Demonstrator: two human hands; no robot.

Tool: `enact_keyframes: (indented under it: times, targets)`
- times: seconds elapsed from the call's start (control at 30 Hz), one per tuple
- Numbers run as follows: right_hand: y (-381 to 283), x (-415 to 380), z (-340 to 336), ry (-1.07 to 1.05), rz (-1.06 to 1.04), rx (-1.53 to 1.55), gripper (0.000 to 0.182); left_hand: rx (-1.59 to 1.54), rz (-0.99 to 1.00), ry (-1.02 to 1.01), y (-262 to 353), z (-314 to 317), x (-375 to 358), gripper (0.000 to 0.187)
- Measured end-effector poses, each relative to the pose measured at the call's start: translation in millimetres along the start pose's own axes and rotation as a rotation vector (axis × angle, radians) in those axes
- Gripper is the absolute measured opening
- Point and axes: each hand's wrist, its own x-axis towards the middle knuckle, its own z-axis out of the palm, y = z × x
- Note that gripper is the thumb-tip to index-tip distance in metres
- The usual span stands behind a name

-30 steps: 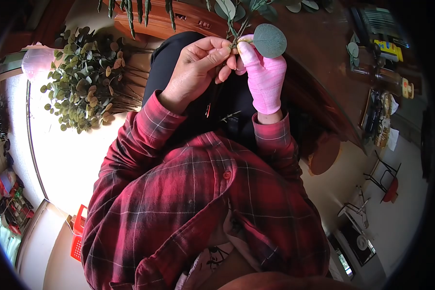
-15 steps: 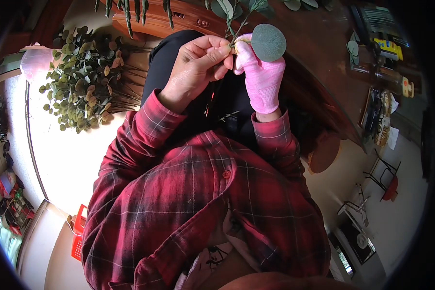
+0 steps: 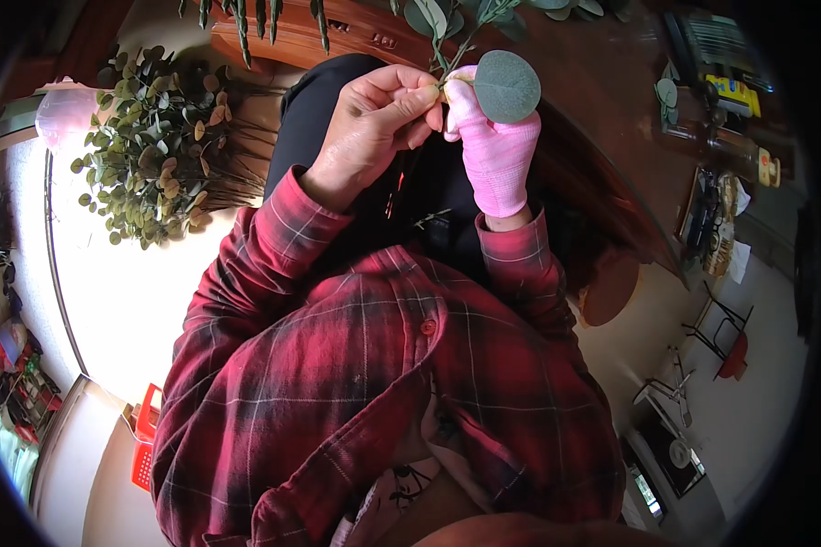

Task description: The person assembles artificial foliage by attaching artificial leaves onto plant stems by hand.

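Observation:
My bare left hand (image 3: 374, 123) pinches the thin stems of a leafy eucalyptus sprig (image 3: 447, 59) between thumb and fingers. Right beside it, my right hand (image 3: 494, 150), in a pink knit glove, is closed on the same stems, almost touching the left fingertips. One large round grey-green leaf (image 3: 508, 87) stands out over the gloved knuckles. The sprig's other leaves reach up past the top edge of the view. Exactly where the stems meet is hidden by my fingertips.
A big bunch of leafy stems (image 3: 160, 150) lies to the left. Ahead is a reddish-brown wooden table (image 3: 593, 100), with a brown bottle (image 3: 734, 150) and a yellow packet (image 3: 732, 95) at its right. A red plastic basket (image 3: 144, 447) sits at lower left.
Both hands keep their hold at nearly the same spot. The round leaf has shifted slightly downward, and the sprig's upper leaves have moved a little to the right.

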Motion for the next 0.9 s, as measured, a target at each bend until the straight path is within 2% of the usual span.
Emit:
enact_keyframes:
  times: [0.33, 0.43, 0.53, 0.9]
  targets:
    - [3.0, -0.5, -1.2, 0.006, -0.054, -0.081, 0.010, 0.032, -0.005, 0.025, -2.1, 0.2, 1.0, 0.010]
    - [-4.7, 0.9, -4.4, -0.020, 0.074, 0.084, 0.009, -0.004, -0.005, -0.040, 0.3, 1.9, 1.0, 0.011]
    - [-4.7, 1.6, -10.8, -0.050, 0.098, 0.115, 0.012, 0.010, -0.012, -0.061, 0.5, 2.4, 0.1, 0.015]
    - [-8.9, 2.1, -12.6, -0.100, 0.053, 0.002, 0.012, -0.021, -0.019, -0.095, 0.7, -2.3, 1.3, 0.014]
